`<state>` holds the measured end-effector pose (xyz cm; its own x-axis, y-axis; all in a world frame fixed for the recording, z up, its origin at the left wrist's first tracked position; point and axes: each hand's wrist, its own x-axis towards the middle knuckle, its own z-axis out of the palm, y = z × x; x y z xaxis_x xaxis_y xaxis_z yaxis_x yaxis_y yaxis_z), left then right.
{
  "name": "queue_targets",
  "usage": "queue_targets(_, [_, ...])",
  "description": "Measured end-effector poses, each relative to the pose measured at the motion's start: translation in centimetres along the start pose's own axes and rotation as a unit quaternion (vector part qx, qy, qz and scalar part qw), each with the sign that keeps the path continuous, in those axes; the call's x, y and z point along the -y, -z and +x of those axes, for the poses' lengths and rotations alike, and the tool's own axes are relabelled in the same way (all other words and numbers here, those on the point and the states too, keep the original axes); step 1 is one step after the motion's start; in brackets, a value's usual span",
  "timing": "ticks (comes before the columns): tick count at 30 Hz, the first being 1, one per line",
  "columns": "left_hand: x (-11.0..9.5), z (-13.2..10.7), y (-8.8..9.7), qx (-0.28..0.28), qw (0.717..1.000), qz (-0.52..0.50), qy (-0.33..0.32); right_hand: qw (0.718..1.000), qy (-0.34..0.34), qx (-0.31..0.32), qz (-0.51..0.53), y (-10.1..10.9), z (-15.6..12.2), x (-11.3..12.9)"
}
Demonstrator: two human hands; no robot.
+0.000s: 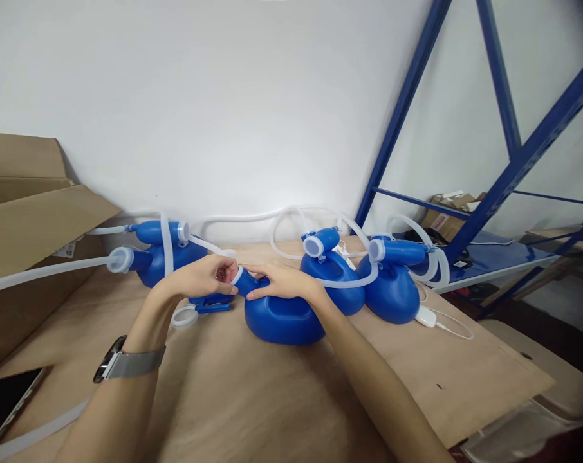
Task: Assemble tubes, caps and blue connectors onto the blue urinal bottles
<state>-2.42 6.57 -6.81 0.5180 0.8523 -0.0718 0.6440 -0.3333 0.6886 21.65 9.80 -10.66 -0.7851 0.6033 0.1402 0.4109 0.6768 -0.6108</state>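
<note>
A blue plastic urinal bottle (284, 321) rests on its side on the table, its short neck turned to the left. My right hand (282, 281) grips the bottle around the base of the neck, thumb on the near side. At the neck's mouth is a white ring (235, 275), with the thumb and fingers of my left hand (202, 276) closed at its edge. My left fingers partly hide the ring. Just beneath my left hand lies a blue handle-like piece (213, 308) joined to a white loop-shaped cap (184, 317).
More blue bottles with clear hoses stand at left (152, 273), centre right (342, 289) and right (392, 296). An open cardboard box (45, 225) is at left, and a dark-screened device (11, 399) lies front left. A blue metal rack (402, 96) rises at right.
</note>
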Motion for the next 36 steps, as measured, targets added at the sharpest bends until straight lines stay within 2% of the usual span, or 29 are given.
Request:
queue_targets(5, [0.83, -0.09, 0.12, 0.022, 0.999, -0.033, -0.038, 1.000, 0.002, 0.000, -0.003, -0.06, 0.14, -0.23])
queue_targets(15, [0.87, -0.21, -0.28, 0.032, 0.994, -0.096, -0.041, 1.000, 0.000, -0.010, 0.015, -0.02, 0.01, -0.26])
queue_targets(20, [0.93, -0.20, -0.16, 0.040, 0.994, -0.093, -0.046, 1.000, -0.008, -0.002, 0.015, -0.03, 0.06, -0.41])
queue_targets(27, [0.66, -0.32, 0.10, 0.044, 0.995, -0.081, -0.047, 0.999, 0.015, 0.005, 0.030, -0.08, 0.14, -0.75])
queue_targets(36, [0.31, -0.40, 0.28, 0.044, 0.996, -0.066, -0.044, 1.000, 0.016, 0.005, 0.023, 0.11, -0.07, -0.14])
